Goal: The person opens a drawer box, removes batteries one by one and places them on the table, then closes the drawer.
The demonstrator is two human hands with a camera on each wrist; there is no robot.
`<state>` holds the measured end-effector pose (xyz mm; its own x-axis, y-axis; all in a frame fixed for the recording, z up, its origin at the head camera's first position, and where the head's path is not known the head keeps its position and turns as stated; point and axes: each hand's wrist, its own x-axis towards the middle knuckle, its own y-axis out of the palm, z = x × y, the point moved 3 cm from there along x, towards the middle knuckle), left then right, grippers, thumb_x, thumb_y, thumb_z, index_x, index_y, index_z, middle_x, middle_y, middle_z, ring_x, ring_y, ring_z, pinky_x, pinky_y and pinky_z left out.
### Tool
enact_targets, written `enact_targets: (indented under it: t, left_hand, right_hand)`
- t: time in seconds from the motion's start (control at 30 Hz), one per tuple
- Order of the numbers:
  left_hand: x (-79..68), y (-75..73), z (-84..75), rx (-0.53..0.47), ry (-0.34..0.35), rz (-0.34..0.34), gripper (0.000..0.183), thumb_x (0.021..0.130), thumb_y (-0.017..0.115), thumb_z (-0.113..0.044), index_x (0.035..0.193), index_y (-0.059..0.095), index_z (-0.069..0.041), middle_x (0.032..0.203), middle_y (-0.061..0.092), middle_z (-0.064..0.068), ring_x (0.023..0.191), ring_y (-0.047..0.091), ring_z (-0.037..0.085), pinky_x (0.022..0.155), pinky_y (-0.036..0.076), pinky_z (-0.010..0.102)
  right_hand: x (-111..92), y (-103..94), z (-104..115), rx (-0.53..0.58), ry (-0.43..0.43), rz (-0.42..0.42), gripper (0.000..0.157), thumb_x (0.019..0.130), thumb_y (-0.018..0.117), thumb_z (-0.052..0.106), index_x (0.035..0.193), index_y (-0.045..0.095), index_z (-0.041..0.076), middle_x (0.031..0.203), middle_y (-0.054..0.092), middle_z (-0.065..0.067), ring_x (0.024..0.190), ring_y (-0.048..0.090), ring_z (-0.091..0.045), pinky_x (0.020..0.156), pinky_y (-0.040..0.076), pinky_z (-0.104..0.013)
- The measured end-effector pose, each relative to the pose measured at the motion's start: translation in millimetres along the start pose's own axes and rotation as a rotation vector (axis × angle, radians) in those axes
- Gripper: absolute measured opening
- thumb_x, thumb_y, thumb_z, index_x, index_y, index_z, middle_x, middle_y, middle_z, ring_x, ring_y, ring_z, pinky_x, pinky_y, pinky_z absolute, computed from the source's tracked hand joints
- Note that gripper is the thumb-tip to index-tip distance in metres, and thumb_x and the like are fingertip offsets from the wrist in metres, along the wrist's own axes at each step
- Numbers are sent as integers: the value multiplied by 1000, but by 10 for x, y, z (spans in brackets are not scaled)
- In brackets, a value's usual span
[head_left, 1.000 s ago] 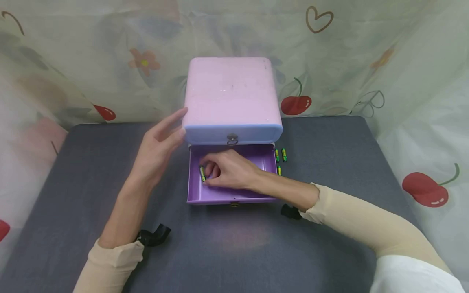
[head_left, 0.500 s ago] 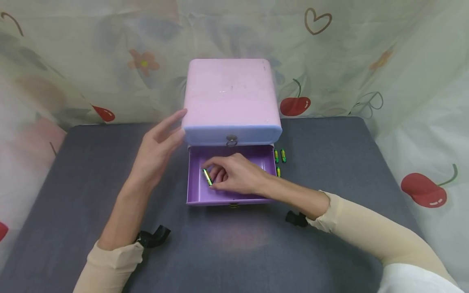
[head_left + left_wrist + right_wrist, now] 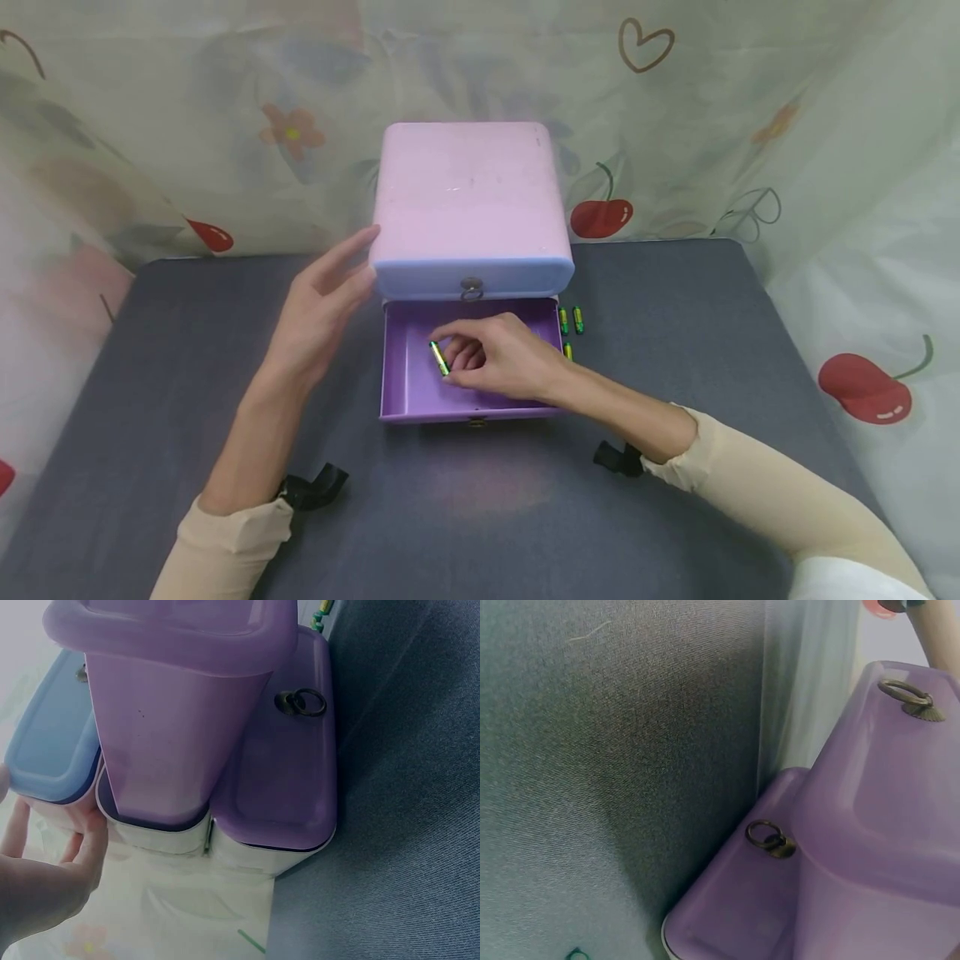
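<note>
My right hand [image 3: 506, 358] pinches a green-and-yellow battery [image 3: 439, 358] between thumb and index finger, over the pulled-out purple drawer [image 3: 400, 383]. The battery leans at a slant, its ends at the two fingertips. That drawer is the middle one of a small pink cabinet [image 3: 472, 192]. My left hand [image 3: 311, 312] rests with extended fingers against the cabinet's left side, beside the blue top drawer [image 3: 56, 727], as the left wrist view shows. In the right wrist view the drawer front [image 3: 900, 772] fills the right side, and the hand's fingers are hidden.
Three more batteries [image 3: 577, 320] lie on the grey table [image 3: 480, 517] just right of the open drawer. Below it, the purple bottom drawer [image 3: 277, 772] with a ring pull is closed. A patterned curtain [image 3: 225, 125] hangs behind and at both sides.
My right hand has moved rightward from the drawer's left part, carrying the battery, which has tilted further. My left hand has kept its place on the cabinet's side.
</note>
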<state>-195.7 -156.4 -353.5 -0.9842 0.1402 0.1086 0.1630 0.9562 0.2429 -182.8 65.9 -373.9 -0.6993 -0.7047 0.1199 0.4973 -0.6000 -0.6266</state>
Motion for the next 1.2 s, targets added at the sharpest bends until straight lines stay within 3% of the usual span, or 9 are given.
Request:
enact_targets:
  t: [0.6,1.2]
  left_hand:
    - [-27,-22,11,-1,-8,-13,47,98,62,-8,145,52,-8,152,43,8,124,55,18,106,40,26]
    - [-13,6,-19,-4,-15,-8,48,98,62,-8,145,51,-8,153,43,9,122,56,17,108,38,27]
  right_hand:
    - [-277,-152,-17,14,9,-90,39,80,76,3,118,69,10,83,65,8,75,60,-6,72,56,-33]
    - [-496,-341,-26,104,26,-147,43,80,77,-1,121,67,6,85,66,3,78,63,-12,73,55,-29]
